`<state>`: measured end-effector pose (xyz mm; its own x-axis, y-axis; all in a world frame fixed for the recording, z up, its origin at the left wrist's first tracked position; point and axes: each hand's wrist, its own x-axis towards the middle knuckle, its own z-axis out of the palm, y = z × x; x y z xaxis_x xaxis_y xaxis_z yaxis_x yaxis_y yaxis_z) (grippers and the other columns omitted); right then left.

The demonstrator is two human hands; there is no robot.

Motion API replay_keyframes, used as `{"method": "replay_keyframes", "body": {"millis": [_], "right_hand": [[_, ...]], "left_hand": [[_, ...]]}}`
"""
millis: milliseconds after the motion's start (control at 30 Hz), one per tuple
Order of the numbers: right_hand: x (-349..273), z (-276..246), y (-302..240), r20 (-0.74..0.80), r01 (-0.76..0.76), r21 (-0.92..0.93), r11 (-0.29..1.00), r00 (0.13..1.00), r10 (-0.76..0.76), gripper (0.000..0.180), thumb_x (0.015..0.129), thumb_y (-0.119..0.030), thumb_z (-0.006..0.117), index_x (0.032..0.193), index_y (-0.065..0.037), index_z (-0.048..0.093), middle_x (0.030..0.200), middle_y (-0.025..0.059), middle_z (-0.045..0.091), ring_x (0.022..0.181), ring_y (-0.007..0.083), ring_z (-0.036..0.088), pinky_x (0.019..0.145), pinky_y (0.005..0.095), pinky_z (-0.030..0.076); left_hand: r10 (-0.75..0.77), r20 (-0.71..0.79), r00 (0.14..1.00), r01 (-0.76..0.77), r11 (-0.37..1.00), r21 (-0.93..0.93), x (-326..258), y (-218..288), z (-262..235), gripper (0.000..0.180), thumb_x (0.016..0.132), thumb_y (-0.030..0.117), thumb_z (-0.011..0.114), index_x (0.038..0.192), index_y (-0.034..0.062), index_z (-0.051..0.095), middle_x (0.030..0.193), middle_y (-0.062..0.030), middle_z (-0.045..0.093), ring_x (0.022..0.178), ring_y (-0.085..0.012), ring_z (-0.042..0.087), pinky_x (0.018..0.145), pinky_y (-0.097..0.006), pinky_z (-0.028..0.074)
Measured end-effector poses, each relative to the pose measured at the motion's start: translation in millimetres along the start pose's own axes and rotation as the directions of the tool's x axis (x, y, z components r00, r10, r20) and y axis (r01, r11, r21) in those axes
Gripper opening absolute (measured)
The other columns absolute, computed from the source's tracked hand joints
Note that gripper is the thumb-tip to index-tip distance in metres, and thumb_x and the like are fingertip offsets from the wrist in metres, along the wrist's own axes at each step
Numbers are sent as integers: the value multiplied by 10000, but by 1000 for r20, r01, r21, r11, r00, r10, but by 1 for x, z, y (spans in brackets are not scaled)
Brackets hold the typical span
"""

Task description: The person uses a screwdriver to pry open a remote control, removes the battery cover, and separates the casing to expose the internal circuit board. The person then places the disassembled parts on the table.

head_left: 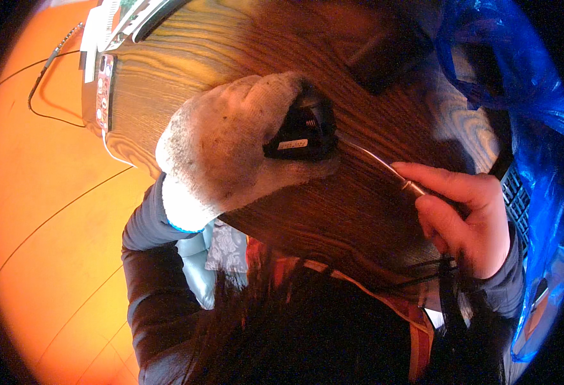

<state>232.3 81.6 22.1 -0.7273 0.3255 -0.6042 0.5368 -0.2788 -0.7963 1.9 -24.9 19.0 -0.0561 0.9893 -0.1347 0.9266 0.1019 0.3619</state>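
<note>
A soiled white knit glove covers my left hand (230,135), which is closed around a small black plastic part (304,131) with a pale label strip on it. My bare right hand (465,215) grips the handle of a thin metal tool (375,157), thumb and forefinger close to its ferrule. The tool's slim, curved shaft reaches left to the black part's right edge. Whether its tip touches the part is hard to see. Both hands are above a dark wood-grain table (333,205).
A phone in a patterned case (104,93) lies at the table's left edge, a white cable running from it. Beyond it are white items (118,25) and a black cord (34,86). On the right hangs a blue plastic bag (538,115) beside a black crate (516,196).
</note>
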Motion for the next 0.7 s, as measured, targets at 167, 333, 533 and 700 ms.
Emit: {"method": "replay_keyframes", "body": {"millis": [167, 333, 533, 700], "right_hand": [[4, 1, -3, 94, -33, 170, 985, 995, 17, 315, 828, -24, 515, 1126, -2, 618, 565, -10, 530, 456, 31, 408, 443, 193, 320], [1, 2, 3, 59, 157, 75, 985, 985, -162, 309, 805, 3, 508, 1085, -3, 638, 596, 9, 562, 461, 40, 431, 444, 185, 326], [4, 1, 12, -145, 342, -197, 919, 917, -372, 350, 799, 15, 496, 1130, 2, 610, 637, 36, 574, 461, 71, 452, 452, 213, 355], [6, 2, 20, -19, 450, -441, 777, 861, -509, 382, 726, 40, 577, 1101, -12, 629, 685, 110, 609, 531, 198, 537, 500, 270, 400]], "left_hand": [[-8, 25, 1000, 9, 999, -36, -3, 3, 2, 529, 546, 257, 828, 995, 93, 601, 771, -80, 619, 702, -270, 627, 637, -339, 507], [45, 18, 999, -42, 991, -125, 3, 10, 0, 562, 541, 229, 838, 1022, 71, 594, 762, -61, 618, 697, -219, 627, 662, -316, 521], [-9, 259, 966, 104, 928, -357, 3, 3, -21, 403, 625, 282, 774, 941, 102, 599, 808, -98, 629, 766, -273, 626, 682, -354, 497], [-66, 285, 956, 170, 918, -359, -3, -2, -17, 368, 611, 276, 772, 888, 108, 598, 788, -83, 629, 737, -271, 625, 664, -355, 491]]}}
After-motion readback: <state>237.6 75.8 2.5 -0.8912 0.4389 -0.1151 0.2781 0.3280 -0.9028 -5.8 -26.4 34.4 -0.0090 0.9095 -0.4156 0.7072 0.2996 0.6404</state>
